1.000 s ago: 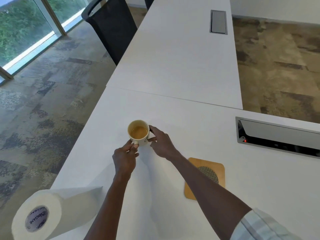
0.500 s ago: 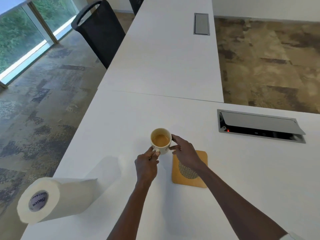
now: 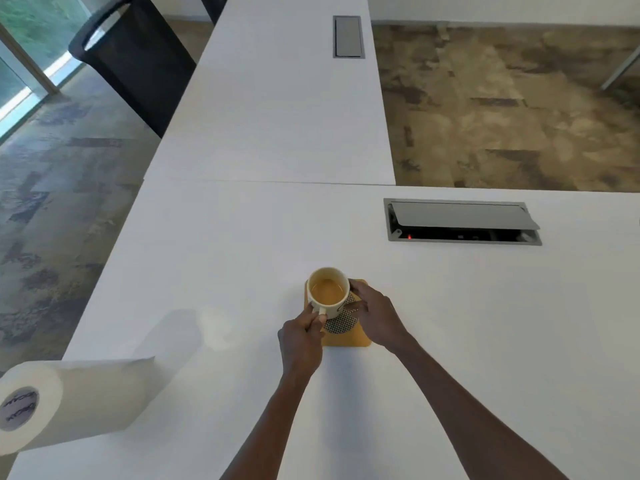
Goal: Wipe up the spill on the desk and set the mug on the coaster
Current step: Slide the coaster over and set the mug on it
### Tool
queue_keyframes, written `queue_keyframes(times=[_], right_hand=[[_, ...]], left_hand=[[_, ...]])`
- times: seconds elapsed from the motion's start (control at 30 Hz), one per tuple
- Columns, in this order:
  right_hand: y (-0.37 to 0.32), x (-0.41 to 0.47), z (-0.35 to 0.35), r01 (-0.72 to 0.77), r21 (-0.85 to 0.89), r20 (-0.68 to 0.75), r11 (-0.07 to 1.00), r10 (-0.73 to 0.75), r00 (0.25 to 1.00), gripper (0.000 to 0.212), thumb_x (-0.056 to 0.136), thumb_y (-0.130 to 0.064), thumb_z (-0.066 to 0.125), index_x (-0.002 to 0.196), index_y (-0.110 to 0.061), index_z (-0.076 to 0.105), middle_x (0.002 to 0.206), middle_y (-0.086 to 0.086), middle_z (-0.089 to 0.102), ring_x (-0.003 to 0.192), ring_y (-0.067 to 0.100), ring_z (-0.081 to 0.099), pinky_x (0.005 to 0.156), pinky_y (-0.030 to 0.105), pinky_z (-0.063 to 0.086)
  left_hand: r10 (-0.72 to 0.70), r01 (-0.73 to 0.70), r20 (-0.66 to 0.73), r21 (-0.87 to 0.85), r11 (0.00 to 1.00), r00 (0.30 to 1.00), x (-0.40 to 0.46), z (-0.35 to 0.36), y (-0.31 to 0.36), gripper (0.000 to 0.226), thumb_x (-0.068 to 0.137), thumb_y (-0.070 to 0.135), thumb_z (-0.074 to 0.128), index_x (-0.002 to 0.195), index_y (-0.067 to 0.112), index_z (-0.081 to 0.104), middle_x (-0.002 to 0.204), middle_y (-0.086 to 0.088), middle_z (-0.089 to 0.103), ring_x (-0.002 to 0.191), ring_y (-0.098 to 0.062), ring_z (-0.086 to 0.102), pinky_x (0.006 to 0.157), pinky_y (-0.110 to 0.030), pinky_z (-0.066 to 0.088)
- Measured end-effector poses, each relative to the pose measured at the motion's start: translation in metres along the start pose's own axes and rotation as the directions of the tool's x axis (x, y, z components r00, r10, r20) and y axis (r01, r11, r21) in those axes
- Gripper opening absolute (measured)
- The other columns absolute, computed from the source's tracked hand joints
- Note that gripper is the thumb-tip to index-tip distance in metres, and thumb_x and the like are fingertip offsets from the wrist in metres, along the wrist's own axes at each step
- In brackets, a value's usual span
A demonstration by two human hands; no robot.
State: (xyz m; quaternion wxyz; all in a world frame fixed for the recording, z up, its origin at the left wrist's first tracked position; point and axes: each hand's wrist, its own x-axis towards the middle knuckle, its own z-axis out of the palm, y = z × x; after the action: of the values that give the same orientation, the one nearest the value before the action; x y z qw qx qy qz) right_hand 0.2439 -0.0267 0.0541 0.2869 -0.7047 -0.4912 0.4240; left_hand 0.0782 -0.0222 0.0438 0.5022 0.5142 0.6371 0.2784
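The left hand (image 3: 300,341) is pinching the handle and the right hand (image 3: 375,315) is cupping the side of the mug (image 3: 327,292), which is sitting over the coaster (image 3: 349,339); release remains. No spill is showing on the tabletop (image 3: 450,323).

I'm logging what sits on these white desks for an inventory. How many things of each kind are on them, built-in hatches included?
Mug: 1
Coaster: 1
Paper towel roll: 1
Cable hatches: 2, one open, one shut
Total: 5
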Motion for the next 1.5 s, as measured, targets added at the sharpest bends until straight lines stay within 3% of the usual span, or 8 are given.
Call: queue_keyframes(times=[0.2, 0.33, 0.5, 0.63, 0.8, 1.1, 1.33, 1.5], right_hand=[[0.009, -0.006, -0.008, -0.015, 0.036, 0.007, 0.999, 0.014, 1.000, 0.065, 0.084, 0.014, 0.038, 0.134, -0.025, 0.051, 0.128, -0.006, 0.063, 0.099, 0.009, 0.069, 0.093, 0.039, 0.054], [0.013, -0.006, -0.012, -0.001, 0.041, 0.016, 0.999, 0.000, 1.000, 0.063, 0.085, 0.013, 0.035, 0.134, -0.024, 0.052, 0.129, -0.005, 0.063, 0.099, 0.014, 0.070, 0.092, 0.043, 0.054], [0.019, -0.006, -0.014, -0.002, 0.036, 0.026, 0.999, 0.001, 1.000, 0.063, 0.085, 0.013, 0.037, 0.135, -0.023, 0.051, 0.131, -0.005, 0.062, 0.101, 0.014, 0.069, 0.093, 0.044, 0.054], [0.022, -0.007, -0.013, -0.020, 0.048, 0.034, 0.999, 0.019, 0.999, 0.066, 0.084, 0.015, 0.034, 0.135, -0.025, 0.050, 0.131, -0.004, 0.061, 0.103, 0.012, 0.068, 0.093, 0.043, 0.054], [0.022, -0.006, -0.011, -0.024, 0.067, 0.029, 0.997, 0.022, 0.999, 0.064, 0.085, 0.013, 0.036, 0.135, -0.024, 0.050, 0.132, -0.004, 0.061, 0.103, 0.011, 0.068, 0.093, 0.040, 0.054], [0.024, -0.008, -0.008, -0.031, 0.063, 0.021, 0.998, 0.030, 0.999, 0.065, 0.085, 0.011, 0.039, 0.135, -0.029, 0.050, 0.131, -0.010, 0.062, 0.102, 0.005, 0.068, 0.091, 0.032, 0.054], [0.025, -0.007, -0.006, -0.040, 0.051, 0.012, 0.998, 0.039, 0.999, 0.064, 0.085, 0.009, 0.041, 0.134, -0.031, 0.049, 0.130, -0.010, 0.062, 0.105, 0.006, 0.066, 0.092, 0.032, 0.053], [0.027, -0.008, -0.003, -0.049, 0.052, 0.023, 0.997, 0.048, 0.999, 0.067, 0.084, 0.009, 0.042, 0.135, -0.034, 0.047, 0.128, -0.013, 0.061, 0.100, 0.000, 0.067, 0.089, 0.029, 0.055]], left_hand=[[-0.003, 0.003, -0.007, 0.016, 1.000, 1.000, -0.008, 0.018, -0.003, 0.028, 0.098, 0.017, 0.061, 0.124, 0.022, 0.071, 0.083, 0.000, 0.078, 0.074, -0.018, 0.075, 0.081, -0.041, 0.060], [-0.034, 0.034, 0.000, 0.011, 0.999, 0.999, -0.011, 0.025, -0.002, 0.031, 0.098, 0.018, 0.061, 0.128, 0.021, 0.068, 0.086, 0.017, 0.071, 0.075, -0.018, 0.075, 0.077, -0.033, 0.059], [-0.026, 0.027, -0.004, 0.036, 0.999, 1.000, -0.011, 0.029, -0.005, 0.028, 0.098, 0.018, 0.061, 0.124, 0.013, 0.070, 0.130, -0.002, 0.067, 0.080, -0.018, 0.075, 0.067, -0.015, 0.051], [-0.012, 0.011, 0.011, 0.046, 0.999, 1.000, -0.011, 0.028, -0.008, 0.027, 0.098, 0.015, 0.061, 0.122, 0.009, 0.071, 0.133, -0.006, 0.065, 0.077, -0.013, 0.071, 0.067, -0.015, 0.053], [0.002, -0.004, 0.035, 0.075, 0.997, 0.999, -0.008, 0.026, -0.008, 0.027, 0.097, 0.015, 0.062, 0.121, 0.005, 0.070, 0.139, -0.008, 0.060, 0.103, -0.029, 0.072, 0.071, -0.020, 0.059], [-0.002, -0.002, 0.048, 0.079, 0.997, 0.999, -0.004, 0.021, -0.008, 0.027, 0.097, 0.015, 0.062, 0.120, 0.003, 0.071, 0.133, -0.009, 0.065, 0.100, -0.028, 0.073, 0.081, -0.040, 0.062], [-0.002, -0.001, 0.053, 0.070, 0.998, 0.999, -0.002, 0.019, -0.008, 0.025, 0.097, 0.015, 0.062, 0.116, 0.003, 0.073, 0.123, -0.011, 0.071, 0.088, -0.023, 0.072, 0.081, -0.041, 0.062], [-0.011, 0.008, 0.056, 0.070, 0.998, 0.998, -0.003, 0.019, -0.010, 0.026, 0.098, 0.016, 0.062, 0.118, 0.004, 0.072, 0.130, -0.008, 0.067, 0.094, -0.028, 0.074, 0.082, -0.041, 0.062]])
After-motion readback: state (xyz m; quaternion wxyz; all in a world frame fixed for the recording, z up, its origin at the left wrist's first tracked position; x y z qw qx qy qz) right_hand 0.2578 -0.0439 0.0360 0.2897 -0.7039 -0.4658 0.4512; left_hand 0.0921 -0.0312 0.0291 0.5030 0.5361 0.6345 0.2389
